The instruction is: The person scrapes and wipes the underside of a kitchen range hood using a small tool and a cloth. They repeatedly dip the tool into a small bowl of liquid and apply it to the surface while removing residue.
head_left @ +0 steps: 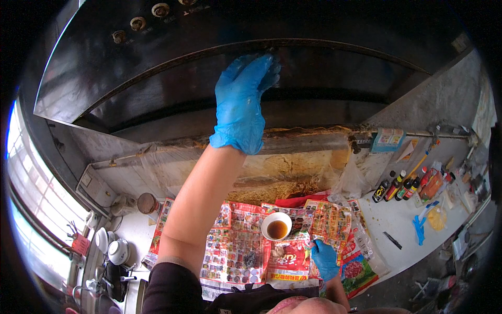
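My left hand (243,102), in a blue disposable glove, reaches up to the dark glossy underside of a range hood (313,74). Its fingertips touch or nearly touch the panel by a curved seam, and whether they hold anything is hidden. Lower down, my right hand (324,260), also in a blue glove, hangs over the printed flyers (243,239) that cover the counter; its fingers are curled and their grip is unclear. Beside it stands a white bowl (276,226) with brown liquid. A dark steel-wool scourer (251,259) lies on the flyers.
Several sauce bottles (395,185) stand on the white counter (376,219) at the right, near a blue glove (419,229) and a black strip (392,240). At the left are a lidded container (148,204), stacked bowls (117,252) and a window (35,165). Greasy plastic film (290,165) covers the wall.
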`<state>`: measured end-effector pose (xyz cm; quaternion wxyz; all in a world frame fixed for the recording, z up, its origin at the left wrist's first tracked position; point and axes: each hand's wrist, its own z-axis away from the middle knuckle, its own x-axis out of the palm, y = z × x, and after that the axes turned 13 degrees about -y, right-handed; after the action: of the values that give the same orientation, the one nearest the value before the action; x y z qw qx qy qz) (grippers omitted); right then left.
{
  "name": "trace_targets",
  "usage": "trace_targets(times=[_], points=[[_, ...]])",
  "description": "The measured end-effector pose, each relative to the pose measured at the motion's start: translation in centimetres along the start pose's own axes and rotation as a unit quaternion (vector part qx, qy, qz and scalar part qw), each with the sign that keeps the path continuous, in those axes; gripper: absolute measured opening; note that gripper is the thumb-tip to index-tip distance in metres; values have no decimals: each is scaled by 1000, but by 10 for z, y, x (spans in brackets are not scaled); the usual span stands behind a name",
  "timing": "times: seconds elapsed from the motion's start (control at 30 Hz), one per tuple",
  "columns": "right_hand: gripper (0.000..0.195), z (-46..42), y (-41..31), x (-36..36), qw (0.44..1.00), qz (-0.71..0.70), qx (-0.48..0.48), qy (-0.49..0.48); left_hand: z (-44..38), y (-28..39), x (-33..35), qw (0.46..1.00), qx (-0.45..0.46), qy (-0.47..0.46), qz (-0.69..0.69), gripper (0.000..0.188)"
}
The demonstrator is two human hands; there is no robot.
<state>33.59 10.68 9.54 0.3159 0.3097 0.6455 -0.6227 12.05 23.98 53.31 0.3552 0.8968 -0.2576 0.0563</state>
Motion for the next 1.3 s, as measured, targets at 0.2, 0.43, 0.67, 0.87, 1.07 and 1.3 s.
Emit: trace_targets(times=[0.2, 0.43, 0.67, 0.87, 1.07, 1.3], points=[[30, 1, 0, 2, 1000, 5, 0, 3, -10, 8, 8, 1000, -15, 3, 0, 26], [29, 6, 13, 3, 999, 24, 29, -2, -13, -3, 9, 999, 1, 27, 34, 22], [29, 6, 15, 6, 999, 21, 24, 11, -6, -19, -8, 999, 7, 22, 34, 20], [30, 6, 5, 3, 999, 36, 18, 3, 2, -12, -3, 997, -8, 62, 39, 15], [30, 6, -4, -2, 999, 25, 13, -17, -6, 1, -3, 999, 24, 39, 17, 19], [32, 6, 5, 5, 999, 36, 8, -11, -10, 8, -2, 1000, 9, 15, 16, 22]])
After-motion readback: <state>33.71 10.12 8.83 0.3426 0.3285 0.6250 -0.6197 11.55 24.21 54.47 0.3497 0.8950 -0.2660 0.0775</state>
